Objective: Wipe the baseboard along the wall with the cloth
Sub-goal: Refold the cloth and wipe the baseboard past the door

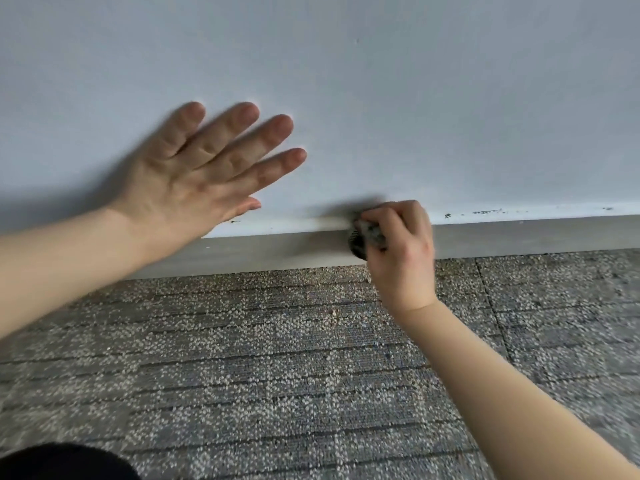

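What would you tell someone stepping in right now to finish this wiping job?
Left hand: open, fingers spread, flat against the wall above the baseboard.
Right hand: grips the bunched dark cloth, pressed to the baseboard's upper edge.
Done: one picture cannot show how much is wiped.
Left: at least the stretch to the right, where dark specks sit just above the baseboard.

I can read no text, label or number, neither around my left hand [188,187] nor my right hand [405,258].
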